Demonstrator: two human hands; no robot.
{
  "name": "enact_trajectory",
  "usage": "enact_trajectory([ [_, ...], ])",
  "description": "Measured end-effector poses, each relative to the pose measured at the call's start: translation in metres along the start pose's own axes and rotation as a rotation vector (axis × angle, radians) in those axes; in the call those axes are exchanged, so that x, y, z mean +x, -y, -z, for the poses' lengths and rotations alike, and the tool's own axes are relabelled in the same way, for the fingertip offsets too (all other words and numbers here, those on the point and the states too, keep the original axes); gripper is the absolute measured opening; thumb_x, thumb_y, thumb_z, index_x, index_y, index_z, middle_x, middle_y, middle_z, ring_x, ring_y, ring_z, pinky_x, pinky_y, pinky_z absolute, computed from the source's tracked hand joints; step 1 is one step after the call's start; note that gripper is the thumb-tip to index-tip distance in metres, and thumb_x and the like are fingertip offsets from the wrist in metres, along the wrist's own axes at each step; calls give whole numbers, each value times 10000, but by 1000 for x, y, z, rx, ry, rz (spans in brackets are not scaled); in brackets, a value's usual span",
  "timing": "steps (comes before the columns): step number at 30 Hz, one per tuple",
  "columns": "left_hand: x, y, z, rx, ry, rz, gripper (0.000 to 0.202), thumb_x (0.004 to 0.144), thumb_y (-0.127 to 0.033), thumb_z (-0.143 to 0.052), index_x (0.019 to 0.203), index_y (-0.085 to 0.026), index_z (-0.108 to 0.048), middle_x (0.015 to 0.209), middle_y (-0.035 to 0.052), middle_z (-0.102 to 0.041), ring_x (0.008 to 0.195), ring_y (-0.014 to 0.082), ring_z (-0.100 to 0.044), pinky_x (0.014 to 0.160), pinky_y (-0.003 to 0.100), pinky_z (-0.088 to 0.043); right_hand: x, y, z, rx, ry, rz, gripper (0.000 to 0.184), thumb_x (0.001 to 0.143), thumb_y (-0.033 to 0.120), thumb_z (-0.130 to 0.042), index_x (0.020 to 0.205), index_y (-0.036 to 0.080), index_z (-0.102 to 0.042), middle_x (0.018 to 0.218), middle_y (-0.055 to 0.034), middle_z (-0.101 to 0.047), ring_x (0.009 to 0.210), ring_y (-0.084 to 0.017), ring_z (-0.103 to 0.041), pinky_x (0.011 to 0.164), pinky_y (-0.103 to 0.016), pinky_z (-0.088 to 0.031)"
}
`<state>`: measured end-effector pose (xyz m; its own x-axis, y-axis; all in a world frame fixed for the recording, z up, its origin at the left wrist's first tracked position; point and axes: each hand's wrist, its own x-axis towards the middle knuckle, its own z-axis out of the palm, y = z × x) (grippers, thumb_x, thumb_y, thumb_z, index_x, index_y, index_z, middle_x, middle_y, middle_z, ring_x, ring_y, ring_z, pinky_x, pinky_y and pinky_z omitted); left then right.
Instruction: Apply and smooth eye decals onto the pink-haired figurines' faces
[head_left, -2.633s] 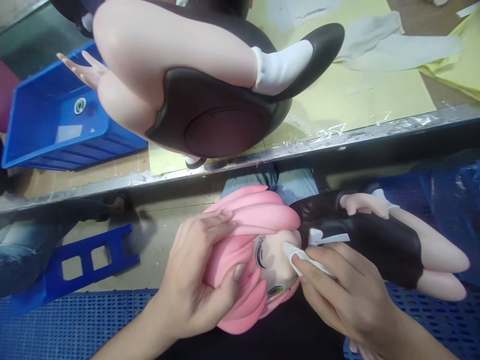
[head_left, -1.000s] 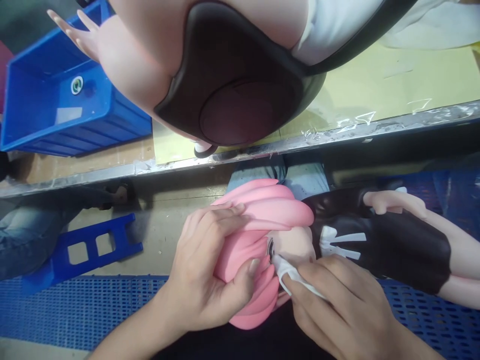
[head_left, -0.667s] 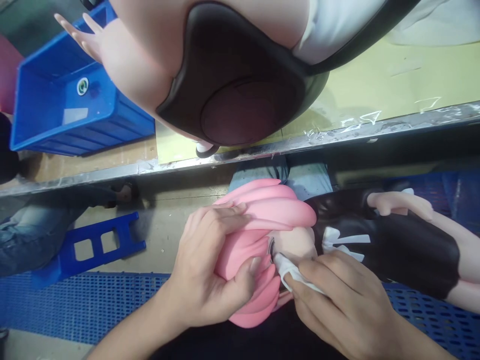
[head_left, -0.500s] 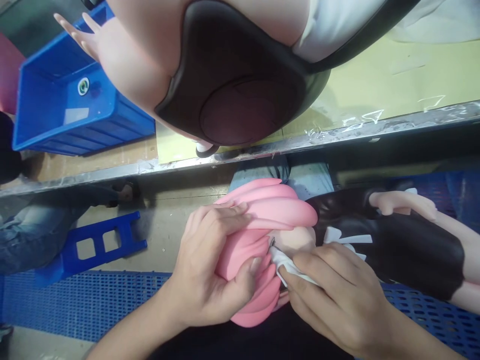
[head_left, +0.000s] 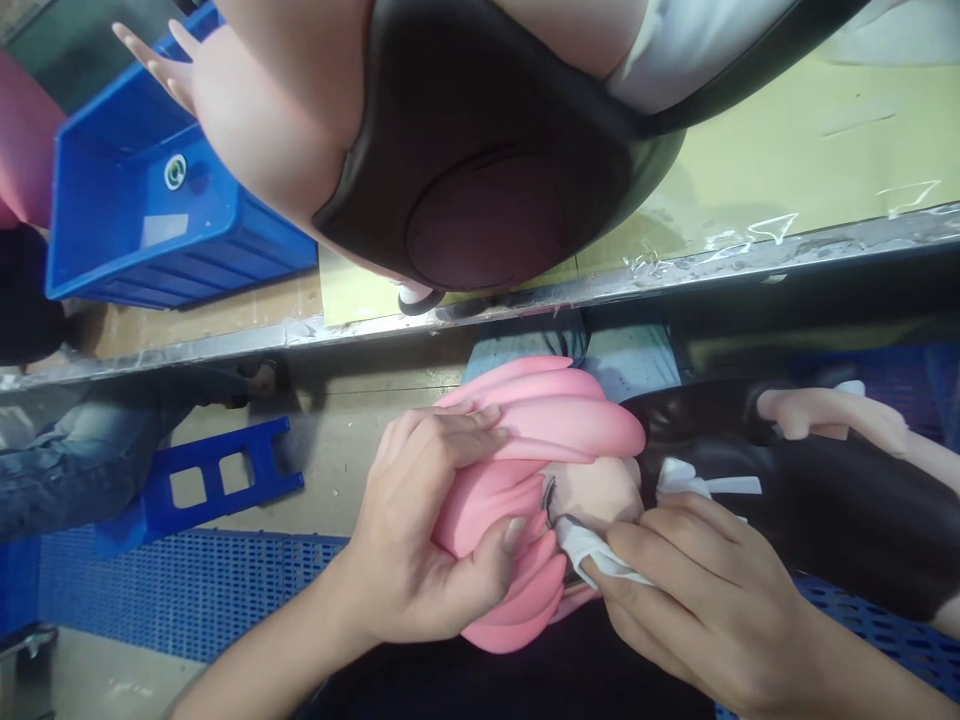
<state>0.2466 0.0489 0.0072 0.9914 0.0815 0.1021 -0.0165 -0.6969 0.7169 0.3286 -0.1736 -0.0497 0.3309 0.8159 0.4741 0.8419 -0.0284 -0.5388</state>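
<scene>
- Left hand [head_left: 439, 530] clasps pink hair [head_left: 547, 420] of a figure [head_left: 712, 430].
- Right hand [head_left: 697, 570] pinches white cloth [head_left: 592, 550] against its face [head_left: 592, 490].
- The figure lies near the table edge [head_left: 712, 272].
- Blue bin [head_left: 142, 285]: 1 disc [head_left: 175, 172], markings unreadable.

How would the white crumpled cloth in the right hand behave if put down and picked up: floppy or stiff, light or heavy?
The white crumpled cloth is probably floppy: it creases where the bare right hand pinches it. It is likely light, looking small and thin.

L hand [head_left: 435, 535] spread, R hand [head_left: 701, 580] curled
</scene>
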Motion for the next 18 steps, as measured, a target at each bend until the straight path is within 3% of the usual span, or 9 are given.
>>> enact_trajectory([
  [10,1,3,0,7,-7,-1,356,843,-240,-665,1184,-176,-585,1105,118,-682,1101,298,-653,982,514,-545,-1,-4,-2,33,20,7,169,871,54,-602,749,165,-635,840,-24,-673,771,-174,-540,687,-374,-406],
  [14,3,3,-1,10,9,14,346,859,-231,-666,1189,-167,-585,1113,115,-671,1102,286,-643,971,492,-543,4,-8,-6,7,-31,19,139,887,93,-620,773,171,-636,829,-21,-664,772,-174,-550,667,-368,-413],
  [18,3,0,1,11,35,6,364,884,-237,-657,1224,-139,-574,1162,133,-655,1151,292,-622,1002,497,-518,10,-9,-4,95,-131,-59,99,881,57,-583,906,133,-643,874,-65,-614,818,-197,-535,676,-367,-465],
])
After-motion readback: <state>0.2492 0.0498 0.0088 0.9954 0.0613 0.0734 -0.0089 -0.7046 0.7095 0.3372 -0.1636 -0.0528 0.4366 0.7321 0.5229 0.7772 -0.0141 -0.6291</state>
